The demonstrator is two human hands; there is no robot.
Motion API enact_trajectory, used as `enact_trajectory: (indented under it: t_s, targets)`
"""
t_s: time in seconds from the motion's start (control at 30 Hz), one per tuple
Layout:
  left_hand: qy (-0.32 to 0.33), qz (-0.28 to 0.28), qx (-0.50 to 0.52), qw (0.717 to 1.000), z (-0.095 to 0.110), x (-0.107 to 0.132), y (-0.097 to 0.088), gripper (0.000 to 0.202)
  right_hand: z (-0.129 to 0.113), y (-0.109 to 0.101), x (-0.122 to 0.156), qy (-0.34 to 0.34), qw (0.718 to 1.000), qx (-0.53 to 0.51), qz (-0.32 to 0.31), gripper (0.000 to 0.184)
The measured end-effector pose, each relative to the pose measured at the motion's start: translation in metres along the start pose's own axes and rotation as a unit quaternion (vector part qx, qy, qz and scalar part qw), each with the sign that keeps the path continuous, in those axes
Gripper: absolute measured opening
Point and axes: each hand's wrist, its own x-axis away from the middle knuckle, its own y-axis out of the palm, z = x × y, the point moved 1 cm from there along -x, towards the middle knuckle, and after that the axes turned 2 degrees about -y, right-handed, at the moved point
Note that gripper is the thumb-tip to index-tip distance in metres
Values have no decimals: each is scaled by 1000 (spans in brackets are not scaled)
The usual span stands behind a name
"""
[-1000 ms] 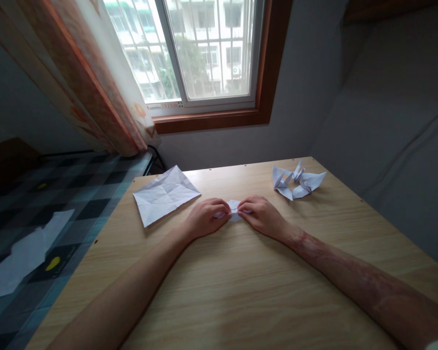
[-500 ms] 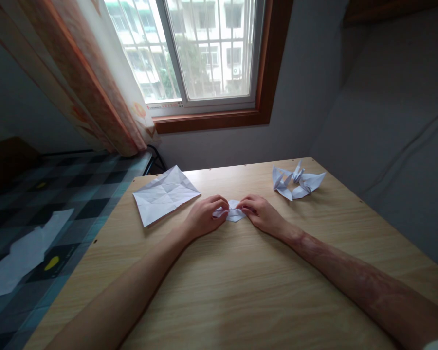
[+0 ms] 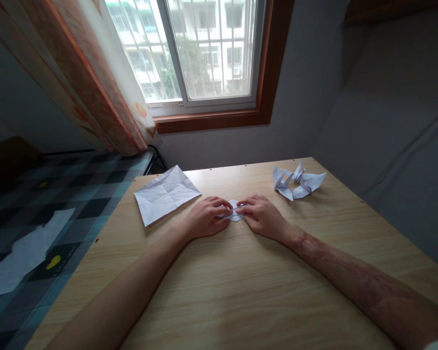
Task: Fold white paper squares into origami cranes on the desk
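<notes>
A small folded piece of white paper lies on the wooden table, near its middle. My left hand pinches its left end with curled fingers. My right hand pinches its right end the same way. Most of the paper is hidden under my fingers. The two hands almost touch.
A creased white sheet lies at the table's far left. Folded paper cranes sit at the far right. A bed with a checked cover and loose paper stands to the left. A window and curtain are behind the table.
My fingers have shifted slightly on the small folded paper and the hands have drawn a little closer together. Nothing else has moved.
</notes>
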Motion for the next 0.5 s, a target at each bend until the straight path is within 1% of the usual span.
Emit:
enact_trajectory:
  t_s: [0.13,0.27,0.37,0.5]
  targets:
    - [6,-19,4,1000,-2,0,-2,23,-9,-7,-1,-11,999,23,-22,22]
    - [20,-18,-20,999,-5,3,1,23,-9,-9,-1,-26,998,36,-44,21]
    - [33,-21,-43,998,-5,4,2,24,-9,-9,-1,-31,997,44,-47,23]
    - [40,-21,-40,998,-4,4,1,25,-9,-8,-2,-28,997,67,-42,18]
